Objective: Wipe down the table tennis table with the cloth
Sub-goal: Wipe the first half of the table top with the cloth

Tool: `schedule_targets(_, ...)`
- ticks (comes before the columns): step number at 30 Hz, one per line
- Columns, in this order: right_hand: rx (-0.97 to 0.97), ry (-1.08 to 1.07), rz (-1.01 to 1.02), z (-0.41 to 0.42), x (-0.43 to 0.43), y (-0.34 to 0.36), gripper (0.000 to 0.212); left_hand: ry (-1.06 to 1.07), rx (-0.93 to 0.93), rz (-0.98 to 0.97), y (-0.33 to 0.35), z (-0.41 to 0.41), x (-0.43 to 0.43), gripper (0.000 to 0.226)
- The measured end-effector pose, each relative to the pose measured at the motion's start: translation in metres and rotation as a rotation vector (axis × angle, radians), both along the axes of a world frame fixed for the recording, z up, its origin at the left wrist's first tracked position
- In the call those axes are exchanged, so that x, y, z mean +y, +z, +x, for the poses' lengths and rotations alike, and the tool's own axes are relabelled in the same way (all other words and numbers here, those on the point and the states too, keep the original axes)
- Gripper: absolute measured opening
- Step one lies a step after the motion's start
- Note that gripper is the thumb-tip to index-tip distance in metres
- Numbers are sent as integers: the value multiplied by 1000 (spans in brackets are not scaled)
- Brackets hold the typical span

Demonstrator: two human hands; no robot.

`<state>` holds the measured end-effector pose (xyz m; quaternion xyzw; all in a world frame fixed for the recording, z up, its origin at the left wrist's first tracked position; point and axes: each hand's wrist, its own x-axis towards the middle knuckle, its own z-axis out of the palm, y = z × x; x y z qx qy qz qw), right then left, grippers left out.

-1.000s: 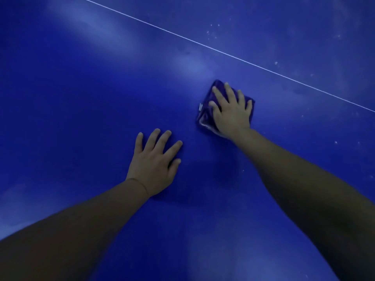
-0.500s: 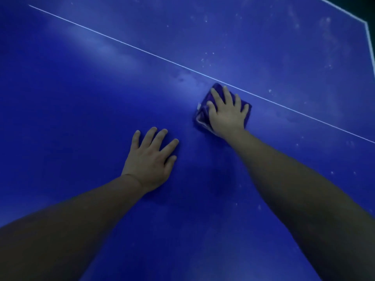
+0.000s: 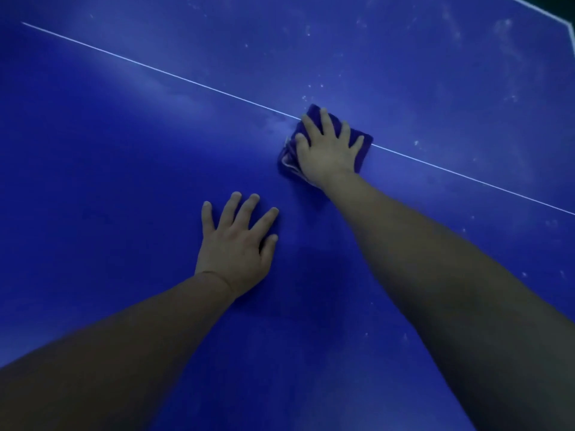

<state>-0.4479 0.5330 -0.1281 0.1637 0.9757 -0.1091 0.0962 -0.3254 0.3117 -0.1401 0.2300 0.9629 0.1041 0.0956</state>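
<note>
— Pressing flat on the cloth (image 3: 361, 157), right of centre: right hand (image 3: 326, 150), fingers straight and spread.

— And the cloth?

— Folded into a thick, soft square, deep purple-blue, with pale layered edges at its left side. Lying on the table (image 3: 124, 181), right across the thin white line (image 3: 155, 68) from upper left to right edge.

— Left hand (image 3: 233, 247)?

— Lower centre, palm down on the smooth blue top, fingers splayed, gripping nothing.

— Surface?

— Dusted with pale specks (image 3: 417, 143) and smears toward upper right.
</note>
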Motion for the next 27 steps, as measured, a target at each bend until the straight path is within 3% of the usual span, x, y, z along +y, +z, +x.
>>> schedule_targets(5,112,402,131,109,1,-7,55,-4,37,27,0,2,-1,53)
schedule_targets(7,79,418,145,139,44,-3,55,-15,20,15,0,0,0,54)
schedule_targets(10,0,146,159,105,93,3,54,-38,36,-20,1,2,1,53)
schedule_targets(13,18,-143,52,42,63,-2,54,-47,6,-42,2,1,8,52)
schedule_targets(15,40,-68,65,42,30,-5,56,-20,-3,-45,2,2,16,51)
schedule_targets(18,89,187,97,120,14,-4,57,1,-9,-21,3,5,22,50)
schedule_targets(20,83,214,103,167,38,-2,57,0,-1,-17,4,5,20,50)
schedule_targets(23,25,22,177,154,105,1,52,-24,-1,-26,4,5,18,52)
schedule_targets(27,17,-281,59,91,137,2,54,-40,-2,-44,4,8,20,54)
